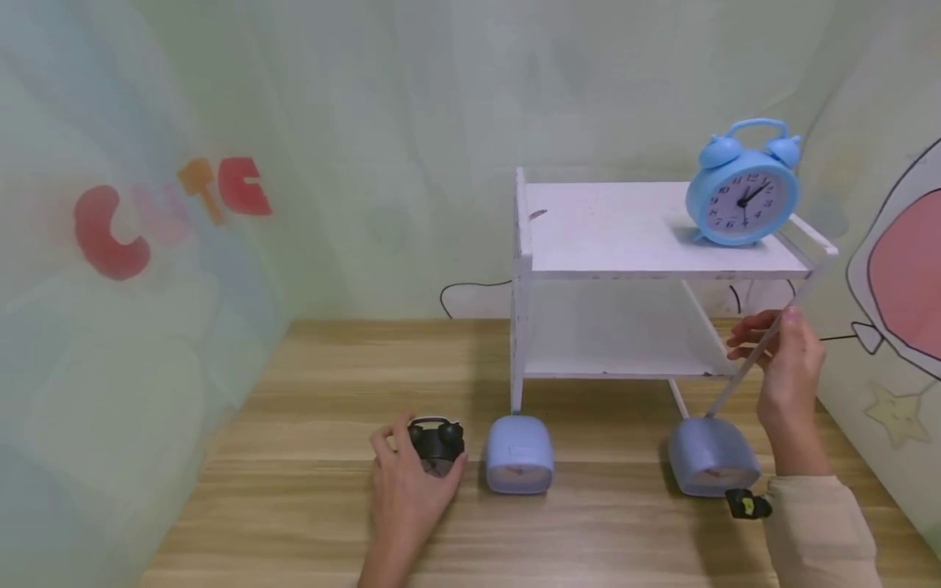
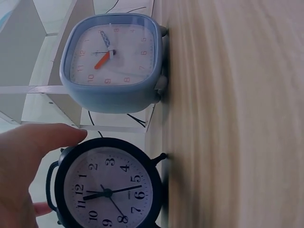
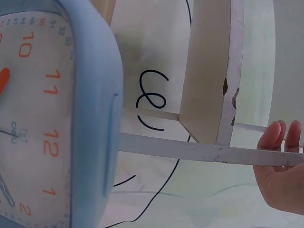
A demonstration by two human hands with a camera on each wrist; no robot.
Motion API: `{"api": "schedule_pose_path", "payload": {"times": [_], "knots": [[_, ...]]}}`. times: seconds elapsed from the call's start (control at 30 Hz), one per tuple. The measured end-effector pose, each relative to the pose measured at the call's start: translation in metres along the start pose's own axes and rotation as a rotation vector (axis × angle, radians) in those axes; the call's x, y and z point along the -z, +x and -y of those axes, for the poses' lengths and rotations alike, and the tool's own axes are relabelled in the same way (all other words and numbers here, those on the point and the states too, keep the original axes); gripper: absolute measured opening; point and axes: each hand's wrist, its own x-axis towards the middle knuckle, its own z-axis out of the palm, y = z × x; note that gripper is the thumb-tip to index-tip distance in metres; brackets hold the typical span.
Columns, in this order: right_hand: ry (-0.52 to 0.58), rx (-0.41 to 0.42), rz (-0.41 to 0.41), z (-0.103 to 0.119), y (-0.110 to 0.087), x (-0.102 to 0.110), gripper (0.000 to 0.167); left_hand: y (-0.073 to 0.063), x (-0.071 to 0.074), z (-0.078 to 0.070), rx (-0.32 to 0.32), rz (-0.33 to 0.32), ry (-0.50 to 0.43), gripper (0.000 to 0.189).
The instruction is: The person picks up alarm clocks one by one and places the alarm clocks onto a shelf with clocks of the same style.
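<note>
A small black twin-bell alarm clock stands on the wooden table. My left hand grips it from behind and above, thumb on one side and fingers on the other; its white dial shows in the left wrist view. To its right is a blue rounded-square clock, apart from the hand. On the right, my right hand holds the front post of a white two-tier shelf, fingers around the post. A second rounded-square clock, bluish, sits at the foot of that post.
A light blue twin-bell alarm clock stands on the right end of the shelf's top. Painted walls enclose the wooden table at the back and on both sides. A black wrist camera piece sits by the right sleeve.
</note>
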Motion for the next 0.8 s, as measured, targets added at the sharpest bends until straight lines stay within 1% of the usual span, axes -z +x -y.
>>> {"api": "schedule_pose_path", "payload": {"times": [0.13,0.23,0.47,0.57,0.67,0.8], "knots": [[-0.004,-0.010,-0.004,0.001,0.000,0.001,0.038,-0.002,-0.004,0.002,0.022,0.014,-0.028,0.096],[-0.001,-0.017,-0.006,0.001,-0.001,0.001,0.037,-0.004,-0.007,0.003,0.028,0.002,-0.041,0.098],[0.064,0.001,0.017,-0.001,-0.001,0.000,0.039,-0.007,-0.015,0.004,-0.015,-0.093,-0.115,0.099],[0.096,0.004,0.035,-0.003,-0.001,0.000,0.041,-0.007,-0.017,0.004,-0.017,-0.119,-0.128,0.099],[0.124,0.006,0.053,-0.004,-0.001,0.001,0.044,-0.008,-0.018,0.004,-0.005,-0.125,-0.135,0.100],[0.164,0.017,0.103,-0.008,-0.001,0.004,0.045,-0.009,-0.017,0.004,0.023,-0.097,-0.132,0.098]]}}
